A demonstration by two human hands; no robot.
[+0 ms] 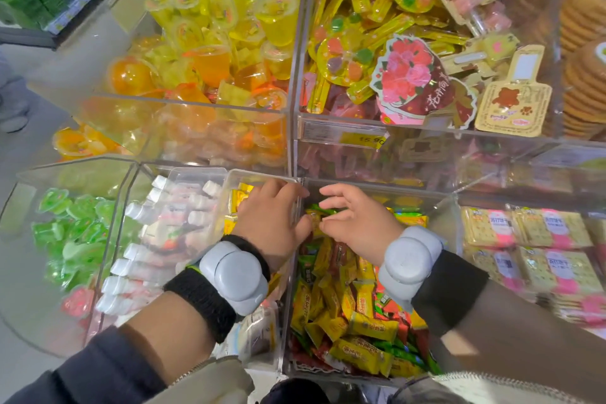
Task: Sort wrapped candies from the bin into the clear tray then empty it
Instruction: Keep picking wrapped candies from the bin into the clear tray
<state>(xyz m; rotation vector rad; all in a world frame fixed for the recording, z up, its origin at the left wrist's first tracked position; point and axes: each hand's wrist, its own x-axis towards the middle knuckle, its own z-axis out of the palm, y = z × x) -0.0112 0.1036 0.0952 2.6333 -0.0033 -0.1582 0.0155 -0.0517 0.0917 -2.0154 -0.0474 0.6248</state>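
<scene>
The bin in front of me is full of yellow, green and red wrapped candies. A clear tray rests on the compartment to its left, with a few yellow candies inside. My left hand lies over the tray's right end, with its fingers curled over the rim at the divider wall. My right hand reaches into the far end of the bin, its fingers bent around a green and a yellow candy. The two hands almost touch.
White-capped small bottles fill the compartment under the tray. Green jelly cups are at far left and pink-yellow biscuit packs at right. Behind are bins of orange jelly cups and spoon-shaped candy packs, with a yellow price tag.
</scene>
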